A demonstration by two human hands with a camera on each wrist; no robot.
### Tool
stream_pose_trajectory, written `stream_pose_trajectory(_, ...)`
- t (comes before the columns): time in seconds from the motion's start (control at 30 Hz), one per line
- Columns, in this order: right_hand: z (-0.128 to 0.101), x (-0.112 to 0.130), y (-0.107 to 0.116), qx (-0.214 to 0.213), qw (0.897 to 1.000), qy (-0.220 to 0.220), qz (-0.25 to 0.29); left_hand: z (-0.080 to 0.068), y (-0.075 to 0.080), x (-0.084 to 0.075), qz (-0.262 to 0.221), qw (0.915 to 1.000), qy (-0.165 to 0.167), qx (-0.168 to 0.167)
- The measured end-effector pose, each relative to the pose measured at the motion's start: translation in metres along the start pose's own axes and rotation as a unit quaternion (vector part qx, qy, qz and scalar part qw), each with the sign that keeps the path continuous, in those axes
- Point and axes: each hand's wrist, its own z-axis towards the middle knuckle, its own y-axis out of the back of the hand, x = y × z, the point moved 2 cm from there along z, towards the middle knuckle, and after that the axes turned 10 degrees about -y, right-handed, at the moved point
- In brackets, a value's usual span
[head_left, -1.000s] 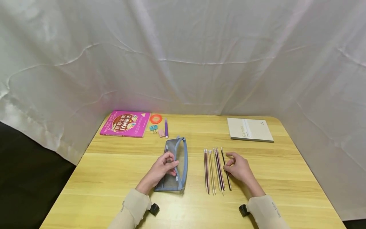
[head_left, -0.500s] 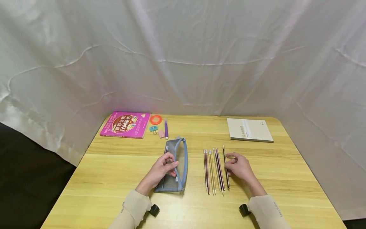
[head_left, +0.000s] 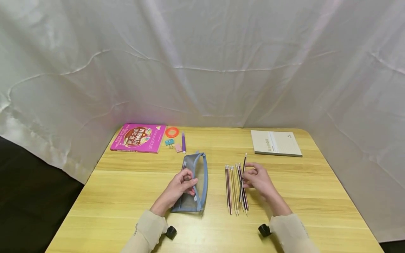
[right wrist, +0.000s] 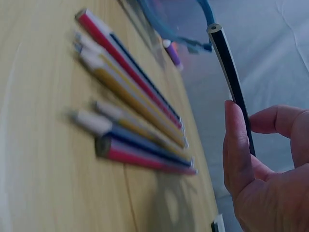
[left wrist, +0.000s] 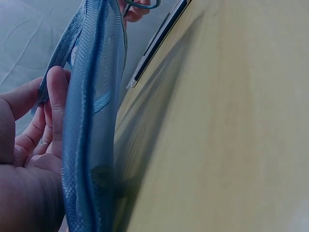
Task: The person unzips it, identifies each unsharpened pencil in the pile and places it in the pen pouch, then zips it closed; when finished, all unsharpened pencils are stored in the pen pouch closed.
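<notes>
In the head view my left hand (head_left: 178,189) pinches the edge of a blue-grey mesh pencil case (head_left: 186,205), which gapes along its zip. A few pencils show through its mesh. The left wrist view has the case's blue trim (left wrist: 79,145) beside the fingers (left wrist: 56,106). My right hand (head_left: 261,181) holds a dark striped pencil (head_left: 245,163) between thumb and fingers, raised over the right end of a row of pencils (head_left: 235,196). Its flat, unsharpened end is near the right wrist camera, where the row of red, yellow and dark pencils (right wrist: 130,82) lies lower left.
A pink book (head_left: 139,137) lies at the back left of the wooden table (head_left: 126,182). Beside it are an orange tape ring (head_left: 172,128), a teal binder clip (head_left: 169,142), a pink eraser (head_left: 178,148) and a purple pen (head_left: 184,143). A notebook (head_left: 278,143) lies back right.
My right hand has picked the dark pencil up off the table and carried it left, over the other pencils. My left hand and the pencil case have stayed in place.
</notes>
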Motion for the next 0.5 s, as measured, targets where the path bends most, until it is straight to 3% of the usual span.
stream_pose_trajectory(0.5,0.010,0.009,-0.059,-0.001,0.998,0.018,0.055,0.003,-0.002,0.003,0.005,1.0000,0.002,0.001)
